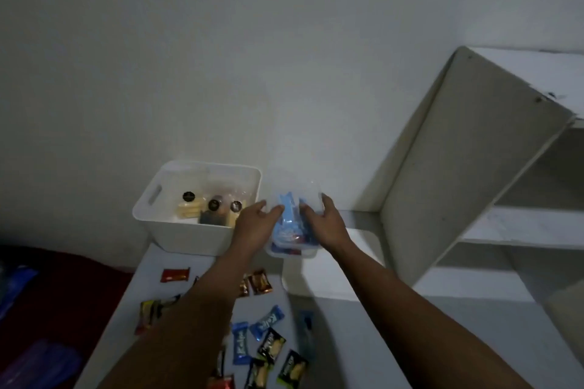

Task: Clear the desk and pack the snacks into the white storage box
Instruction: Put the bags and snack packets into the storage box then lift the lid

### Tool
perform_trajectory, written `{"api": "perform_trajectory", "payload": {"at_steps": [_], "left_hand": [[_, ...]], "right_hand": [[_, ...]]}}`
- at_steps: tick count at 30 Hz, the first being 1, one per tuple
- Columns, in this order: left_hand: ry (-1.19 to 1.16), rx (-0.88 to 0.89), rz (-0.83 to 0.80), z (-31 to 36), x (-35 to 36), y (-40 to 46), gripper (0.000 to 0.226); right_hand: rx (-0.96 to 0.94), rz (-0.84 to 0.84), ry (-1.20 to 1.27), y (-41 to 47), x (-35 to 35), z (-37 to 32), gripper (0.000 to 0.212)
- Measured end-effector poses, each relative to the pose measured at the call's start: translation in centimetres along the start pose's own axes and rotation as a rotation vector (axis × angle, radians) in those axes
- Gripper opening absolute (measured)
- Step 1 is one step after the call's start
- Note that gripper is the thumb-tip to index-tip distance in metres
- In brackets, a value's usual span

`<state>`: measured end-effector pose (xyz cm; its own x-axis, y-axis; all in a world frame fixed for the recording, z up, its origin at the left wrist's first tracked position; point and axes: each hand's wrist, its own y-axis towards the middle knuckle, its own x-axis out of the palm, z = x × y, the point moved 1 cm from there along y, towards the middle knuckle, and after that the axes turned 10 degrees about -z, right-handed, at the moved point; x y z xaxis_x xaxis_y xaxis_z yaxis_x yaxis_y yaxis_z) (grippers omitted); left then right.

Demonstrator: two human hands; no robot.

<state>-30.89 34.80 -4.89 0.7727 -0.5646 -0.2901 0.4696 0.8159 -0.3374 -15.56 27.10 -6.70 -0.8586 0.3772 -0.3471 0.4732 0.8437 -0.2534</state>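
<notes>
The white storage box stands at the desk's back left and holds pale biscuit packs with dark round labels. Just right of it is a clear plastic container with blue packets inside, tilted up off the desk. My left hand holds its left side and my right hand grips its right side, fingers curled over the rim. Loose snacks lie on the desk nearer me: a red packet, brown packets, blue packets and black-and-yellow packets. My left forearm hides some of them.
A white shelf unit rises at the right, its side panel close to the container. A bare wall backs the desk. A dark red surface with blue and purple bags lies off the desk's left edge.
</notes>
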Motion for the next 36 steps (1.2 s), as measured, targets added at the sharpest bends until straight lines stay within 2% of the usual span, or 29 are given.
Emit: {"api": "perform_trajectory", "payload": {"at_steps": [4, 6, 8, 11, 16, 19, 21, 23, 25, 28, 30, 33, 36], "left_hand": [[-0.042, -0.036, 0.028, 0.3, -9.6, 5.0, 0.079], [-0.076, -0.075, 0.005, -0.2, -12.5, 6.7, 0.062], [-0.075, -0.095, -0.041, -1.3, -15.2, 8.9, 0.033], [-0.110, -0.135, -0.095, -3.6, -17.5, 12.4, 0.030], [-0.089, -0.182, -0.210, -6.2, -18.5, 16.7, 0.028], [-0.093, -0.296, -0.327, -8.2, -18.6, 18.3, 0.022], [-0.036, -0.336, -0.378, -9.7, -18.6, 19.1, 0.020], [0.003, -0.325, -0.406, -10.8, -18.4, 19.5, 0.017], [0.070, -0.253, -0.412, -11.4, -18.2, 20.0, 0.015], [0.188, -0.165, -0.450, -12.2, -17.8, 21.3, 0.029], [0.285, -0.134, -0.482, -12.7, -17.9, 22.0, 0.028], [0.325, -0.126, -0.474, -12.7, -18.0, 22.5, 0.014], [0.399, -0.097, -0.479, -12.1, -18.0, 22.4, 0.018]], "right_hand": [[-0.051, -0.105, -0.055, 5.5, 5.9, -6.3, 0.094], [-0.033, -0.166, -0.076, 8.0, 8.5, -7.6, 0.100], [-0.001, -0.191, -0.076, 10.6, 11.4, -8.3, 0.091], [0.048, -0.164, -0.095, 13.5, 15.1, -8.2, 0.080], [0.167, -0.167, -0.144, 16.6, 18.2, -6.9, 0.109], [0.252, -0.228, -0.164, 17.8, 19.6, -5.6, 0.120], [0.282, -0.269, -0.207, 18.1, 20.7, -4.4, 0.117], [0.289, -0.318, -0.202, 18.0, 21.6, -3.2, 0.106], [0.320, -0.306, -0.144, 17.8, 22.5, -2.2, 0.111], [0.334, -0.274, -0.173, 17.8, 23.4, -1.3, 0.111], [0.349, -0.256, -0.256, 18.0, 23.9, -1.0, 0.110], [0.438, -0.215, -0.459, 18.7, 24.3, -0.6, 0.122], [0.446, -0.193, -0.647, 18.9, 24.1, -2.0, 0.118]]}}
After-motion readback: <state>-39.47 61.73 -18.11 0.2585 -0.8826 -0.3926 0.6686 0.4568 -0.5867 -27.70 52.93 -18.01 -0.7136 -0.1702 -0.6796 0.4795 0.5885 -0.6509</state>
